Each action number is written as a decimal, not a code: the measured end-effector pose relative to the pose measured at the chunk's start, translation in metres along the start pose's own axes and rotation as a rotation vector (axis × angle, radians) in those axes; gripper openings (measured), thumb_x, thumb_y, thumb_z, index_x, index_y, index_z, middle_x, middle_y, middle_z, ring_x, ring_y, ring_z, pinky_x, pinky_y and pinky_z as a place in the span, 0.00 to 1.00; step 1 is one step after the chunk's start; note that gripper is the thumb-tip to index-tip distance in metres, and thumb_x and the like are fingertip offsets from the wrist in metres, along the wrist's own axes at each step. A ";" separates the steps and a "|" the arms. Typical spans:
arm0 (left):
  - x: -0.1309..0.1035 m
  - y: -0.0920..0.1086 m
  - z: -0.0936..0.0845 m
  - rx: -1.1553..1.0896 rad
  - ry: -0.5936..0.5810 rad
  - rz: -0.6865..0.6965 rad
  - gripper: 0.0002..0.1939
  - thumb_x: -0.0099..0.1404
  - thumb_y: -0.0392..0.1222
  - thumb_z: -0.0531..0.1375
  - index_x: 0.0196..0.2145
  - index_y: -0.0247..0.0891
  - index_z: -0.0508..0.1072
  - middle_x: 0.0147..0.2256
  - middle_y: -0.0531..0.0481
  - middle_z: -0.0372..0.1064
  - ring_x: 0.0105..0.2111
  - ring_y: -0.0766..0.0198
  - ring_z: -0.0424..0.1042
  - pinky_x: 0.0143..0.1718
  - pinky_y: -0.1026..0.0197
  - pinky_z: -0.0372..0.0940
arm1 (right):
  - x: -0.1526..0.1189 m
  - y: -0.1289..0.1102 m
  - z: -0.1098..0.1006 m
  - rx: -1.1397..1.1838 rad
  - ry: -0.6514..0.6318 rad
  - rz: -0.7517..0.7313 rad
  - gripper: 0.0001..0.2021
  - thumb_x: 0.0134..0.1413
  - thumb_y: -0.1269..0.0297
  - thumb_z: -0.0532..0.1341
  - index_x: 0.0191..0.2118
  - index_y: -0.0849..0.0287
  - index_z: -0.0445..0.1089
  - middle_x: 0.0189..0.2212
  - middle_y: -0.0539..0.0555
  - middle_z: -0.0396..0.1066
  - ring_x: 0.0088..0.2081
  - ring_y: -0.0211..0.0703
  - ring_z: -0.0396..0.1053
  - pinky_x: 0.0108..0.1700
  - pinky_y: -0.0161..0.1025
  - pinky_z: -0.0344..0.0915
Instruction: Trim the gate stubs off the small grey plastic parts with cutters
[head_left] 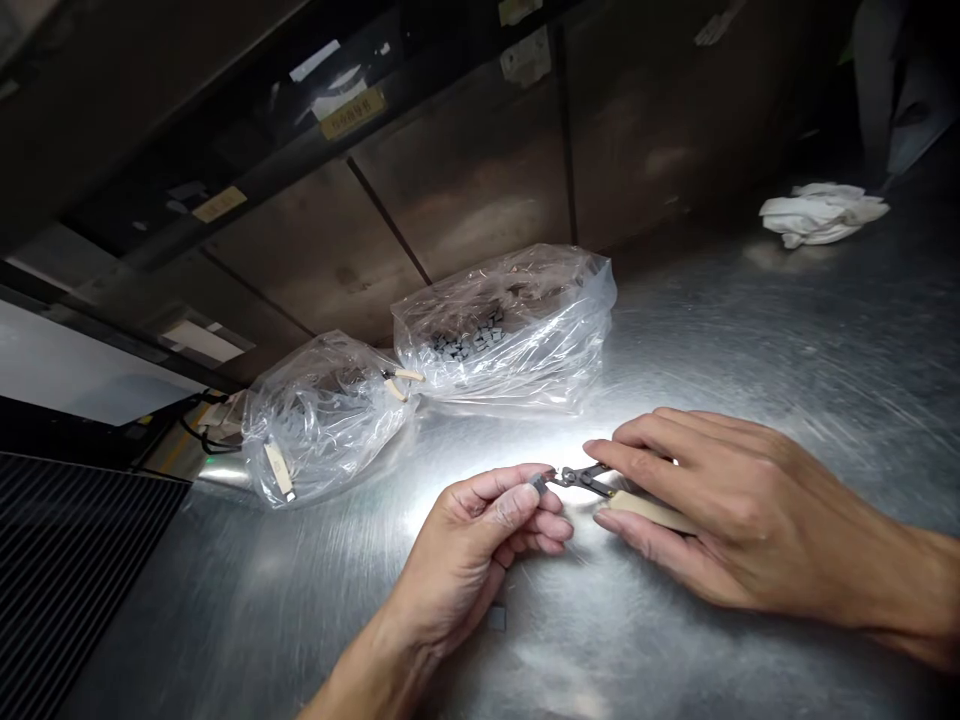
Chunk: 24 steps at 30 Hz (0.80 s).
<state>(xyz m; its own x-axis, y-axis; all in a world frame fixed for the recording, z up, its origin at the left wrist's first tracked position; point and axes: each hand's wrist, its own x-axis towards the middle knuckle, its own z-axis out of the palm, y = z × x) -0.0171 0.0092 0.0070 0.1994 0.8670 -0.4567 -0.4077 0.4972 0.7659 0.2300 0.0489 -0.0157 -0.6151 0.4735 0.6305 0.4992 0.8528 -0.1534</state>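
Observation:
Between thumb and fingers, my left hand point(480, 545) pinches a small grey plastic piece point(538, 484). My right hand point(720, 505) is closed around the cream handles of a pair of small nippers point(585, 480). Their dark jaws point left and meet the edge of the grey piece; whether they have cut into it I cannot tell. A flat grey square piece point(496, 618) lies on the metal table just below my left wrist.
A clear plastic bag point(517, 350) holds many small grey pieces. Left of it lies another clear bag point(330, 430), with cream-handled pliers point(401, 380) and a cream-coloured tool point(279, 470) on it. A crumpled white cloth point(821, 213) rests at the far right of the steel table point(262, 610).

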 end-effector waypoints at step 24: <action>-0.002 -0.003 -0.003 -0.013 -0.047 -0.022 0.16 0.60 0.45 0.81 0.41 0.33 0.90 0.33 0.44 0.83 0.28 0.69 0.81 0.35 0.70 0.74 | 0.003 -0.006 -0.004 -0.069 0.057 -0.038 0.10 0.76 0.65 0.59 0.53 0.65 0.74 0.39 0.56 0.75 0.36 0.48 0.69 0.39 0.47 0.57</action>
<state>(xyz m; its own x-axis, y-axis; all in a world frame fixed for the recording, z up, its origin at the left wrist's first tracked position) -0.0193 0.0057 0.0047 0.2497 0.8565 -0.4517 -0.4141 0.5162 0.7497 0.2273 0.0444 -0.0099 -0.5999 0.4260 0.6772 0.5181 0.8518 -0.0769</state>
